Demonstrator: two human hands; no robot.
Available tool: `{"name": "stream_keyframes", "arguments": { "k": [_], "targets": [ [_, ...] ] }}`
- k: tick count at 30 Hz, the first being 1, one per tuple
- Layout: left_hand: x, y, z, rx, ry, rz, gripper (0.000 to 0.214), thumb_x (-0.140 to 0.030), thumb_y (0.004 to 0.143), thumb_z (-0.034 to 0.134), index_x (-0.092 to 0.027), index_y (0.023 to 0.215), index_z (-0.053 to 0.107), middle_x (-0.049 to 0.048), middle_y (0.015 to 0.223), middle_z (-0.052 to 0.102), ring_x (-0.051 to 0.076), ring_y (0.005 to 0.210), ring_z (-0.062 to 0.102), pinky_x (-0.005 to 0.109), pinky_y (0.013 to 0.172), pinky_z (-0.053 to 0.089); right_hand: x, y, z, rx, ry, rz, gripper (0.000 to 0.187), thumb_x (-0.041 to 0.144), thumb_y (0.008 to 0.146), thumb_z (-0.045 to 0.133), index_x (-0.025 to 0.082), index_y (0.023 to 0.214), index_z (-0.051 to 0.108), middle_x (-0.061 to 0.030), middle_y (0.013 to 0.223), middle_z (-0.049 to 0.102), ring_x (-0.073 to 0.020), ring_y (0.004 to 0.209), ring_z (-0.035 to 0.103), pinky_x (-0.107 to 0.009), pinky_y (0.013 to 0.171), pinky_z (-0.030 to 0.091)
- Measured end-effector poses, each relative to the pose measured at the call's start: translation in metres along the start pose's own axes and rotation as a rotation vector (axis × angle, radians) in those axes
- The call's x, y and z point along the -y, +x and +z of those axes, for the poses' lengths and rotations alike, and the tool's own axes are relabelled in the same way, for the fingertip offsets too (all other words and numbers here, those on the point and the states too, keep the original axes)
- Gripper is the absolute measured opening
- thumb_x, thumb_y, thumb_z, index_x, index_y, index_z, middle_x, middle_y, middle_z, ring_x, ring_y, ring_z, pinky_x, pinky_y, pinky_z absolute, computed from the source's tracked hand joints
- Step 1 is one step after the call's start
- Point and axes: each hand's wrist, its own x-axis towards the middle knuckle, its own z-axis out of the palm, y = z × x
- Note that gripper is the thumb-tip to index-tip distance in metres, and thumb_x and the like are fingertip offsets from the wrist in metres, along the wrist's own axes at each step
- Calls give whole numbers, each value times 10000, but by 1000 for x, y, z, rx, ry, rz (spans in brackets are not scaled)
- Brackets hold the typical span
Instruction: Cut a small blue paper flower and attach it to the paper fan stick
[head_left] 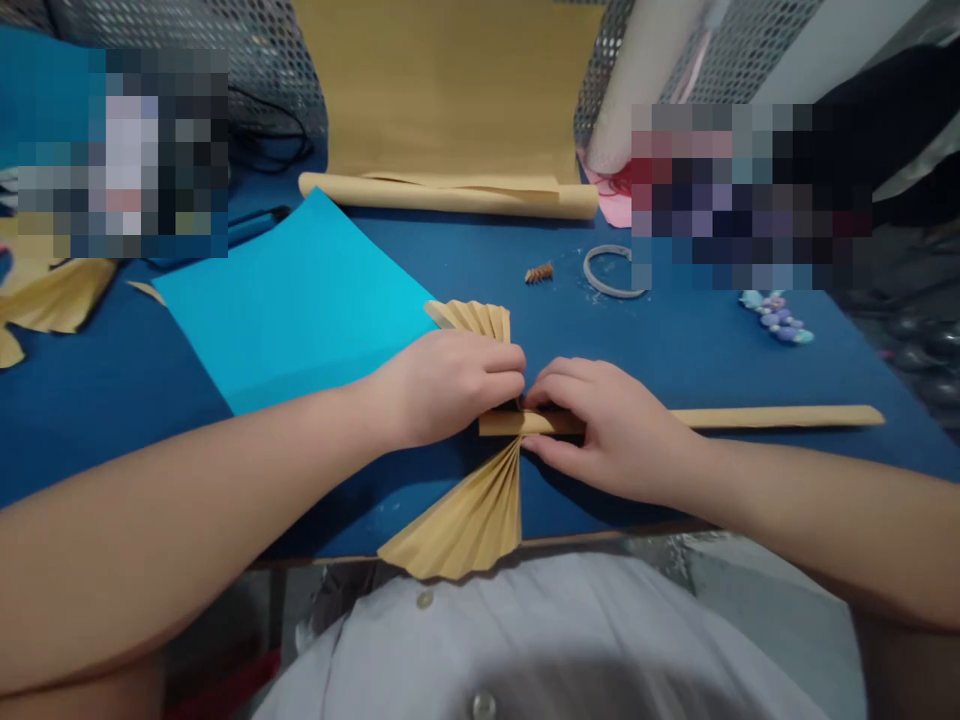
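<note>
Pleated tan paper spreads into a lower fan (469,515) over the table's front edge and an upper fan (480,318) beyond my left hand. Its narrow waist meets a long, flat-folded tan paper strip (780,416), which lies crosswise and reaches far to the right. My left hand (461,385) is closed at the upper fan's base, its fingertips bent down out of sight. My right hand (622,425) pinches the strip beside the waist, thumb below and fingers above. A bright blue paper sheet (300,300) lies flat left of the fans, partly behind my left forearm.
At the back stands a large tan paper sheet (457,90), with a rolled tan paper (450,197) at its foot. A tape ring (592,272), a small brown coil (539,273) and a beaded hair clip (780,318) lie right. More pleated paper (64,295) sits left.
</note>
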Motion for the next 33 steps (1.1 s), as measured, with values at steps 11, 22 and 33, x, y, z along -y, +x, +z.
{"name": "stream_keyframes", "arguments": {
  "k": [11,22,33],
  "targets": [
    [0,-1,0,18,79,33,335,-187,995,407,-186,834,701,57,943,725,179,794,677,306,654,454,-5,0,1,-18,40,-71,240,378,987,575,174,952,697,-84,962,694,-209,846,623,-342,733,430],
    [0,-1,0,45,51,-4,343,-189,989,396,-195,851,709,59,977,732,188,837,685,313,660,445,0,-7,5,-98,-234,-172,322,368,1022,504,141,950,720,-90,894,701,-214,807,614,-363,663,368],
    [-9,-2,-26,200,-400,-435,66,-262,835,728,-197,825,718,-27,771,686,123,720,603,239,632,418,-11,1,8,-101,-28,-248,256,328,983,583,107,950,708,-92,899,676,-204,821,621,-340,712,459]
  ]
}}
